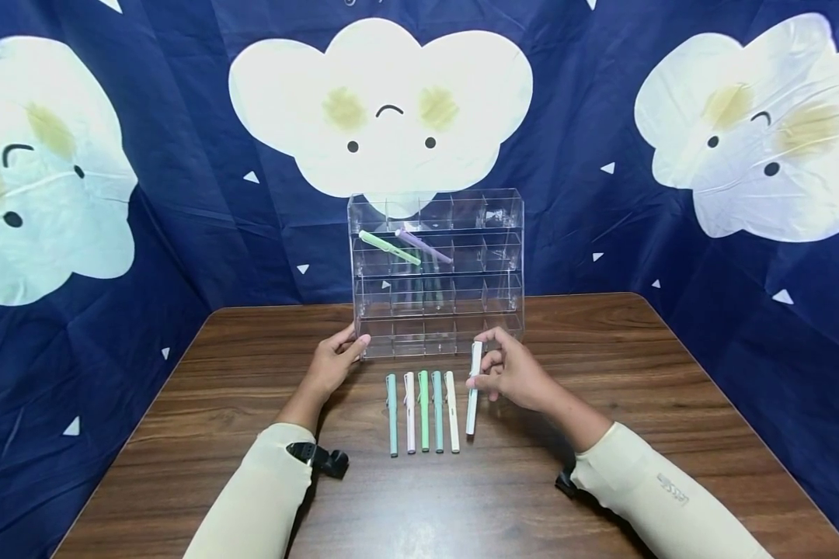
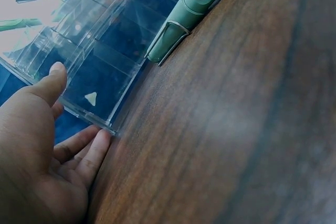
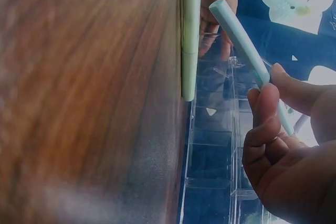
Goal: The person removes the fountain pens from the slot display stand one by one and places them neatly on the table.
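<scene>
My right hand (image 1: 520, 375) pinches a pale blue pen (image 1: 473, 396) between thumb and fingers; the right wrist view shows the pen (image 3: 241, 43) slanting out of the grip, off the table. My left hand (image 1: 331, 363) holds the lower left corner of a clear compartment rack (image 1: 439, 328), thumb in front and the other fingers at its side and base in the left wrist view. A light green pen (image 1: 390, 248) and a purple pen (image 1: 425, 245) lean in the rack's upper part.
Before the rack several capped pens lie side by side: a teal pen (image 1: 392, 415), a pink pen (image 1: 410, 411), a green pen (image 1: 424, 411), another teal pen (image 1: 438, 411) and a cream pen (image 1: 452, 411). The wooden table (image 1: 252, 365) meets a blue cloud-printed curtain (image 1: 573, 233).
</scene>
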The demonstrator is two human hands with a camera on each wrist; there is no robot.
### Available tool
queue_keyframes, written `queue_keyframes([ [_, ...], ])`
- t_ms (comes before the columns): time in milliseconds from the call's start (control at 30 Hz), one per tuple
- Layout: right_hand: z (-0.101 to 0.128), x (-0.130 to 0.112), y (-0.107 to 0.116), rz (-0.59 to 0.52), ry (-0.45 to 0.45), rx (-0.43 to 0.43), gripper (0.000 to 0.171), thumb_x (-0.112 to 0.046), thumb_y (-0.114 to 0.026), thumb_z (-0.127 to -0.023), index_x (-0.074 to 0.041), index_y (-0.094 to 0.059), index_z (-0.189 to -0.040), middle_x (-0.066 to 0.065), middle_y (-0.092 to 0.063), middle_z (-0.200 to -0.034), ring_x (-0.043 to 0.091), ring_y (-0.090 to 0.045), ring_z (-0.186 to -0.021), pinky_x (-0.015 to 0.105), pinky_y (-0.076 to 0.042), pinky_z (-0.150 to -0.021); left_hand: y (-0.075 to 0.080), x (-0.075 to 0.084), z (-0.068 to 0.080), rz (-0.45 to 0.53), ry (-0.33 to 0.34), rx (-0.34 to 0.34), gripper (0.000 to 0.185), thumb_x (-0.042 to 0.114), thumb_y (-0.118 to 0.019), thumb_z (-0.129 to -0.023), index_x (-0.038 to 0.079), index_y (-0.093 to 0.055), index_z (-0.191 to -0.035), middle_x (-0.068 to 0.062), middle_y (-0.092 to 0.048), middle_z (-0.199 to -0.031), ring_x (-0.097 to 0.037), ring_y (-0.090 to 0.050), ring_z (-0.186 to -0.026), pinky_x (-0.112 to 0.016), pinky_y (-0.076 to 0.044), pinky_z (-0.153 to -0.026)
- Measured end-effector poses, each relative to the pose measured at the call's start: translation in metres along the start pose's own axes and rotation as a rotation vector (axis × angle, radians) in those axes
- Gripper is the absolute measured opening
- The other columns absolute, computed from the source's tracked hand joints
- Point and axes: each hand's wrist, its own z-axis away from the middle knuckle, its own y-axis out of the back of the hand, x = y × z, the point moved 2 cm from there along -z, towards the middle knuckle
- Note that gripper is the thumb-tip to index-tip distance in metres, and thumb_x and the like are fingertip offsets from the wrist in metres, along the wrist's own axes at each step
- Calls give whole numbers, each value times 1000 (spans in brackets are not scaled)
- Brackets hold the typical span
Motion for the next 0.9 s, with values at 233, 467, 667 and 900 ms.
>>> queue_keyframes([
  [233, 0, 5, -2, -6, -39, -31, 74, 10, -85, -87, 9, -40, -145, 11, -68, -85, 25, -62, -57, 34, -60, -51, 1, 0, 2, -1, 9, -8, 59, 33, -69, -110, 18, -50, -164, -27, -66, -148, -36, -70, -130, -40, -63, -107],
  [467, -3, 13, -10, 1, -48, -89, 72, 10, -83, -89, 12, -38, -145, 8, -66, -82, 18, -61, -57, 34, -61, -51, 2, 0, 4, -13, 15, -10, 61, 33, -69, -110, 16, -48, -165, -26, -63, -153, -34, -69, -131, -39, -65, -104],
  [667, -4, 18, -10, 53, -42, -105, 70, 5, -82, -92, 11, -39, -147, 9, -68, -85, 19, -62, -57, 29, -57, -50, 1, -1, 4, -20, 10, 4, 60, 33, -69, -110, 17, -50, -165, -25, -64, -152, -28, -70, -127, -32, -65, -100],
  [900, -5, 28, -10, 69, -52, -117, 67, -3, -83, -95, 10, -41, -146, 6, -66, -83, 17, -60, -55, 23, -50, -47, 1, 1, 2, -18, 22, -19, 62, 35, -69, -110, 19, -48, -166, -25, -64, -153, -37, -68, -133, -39, -64, -105],
])
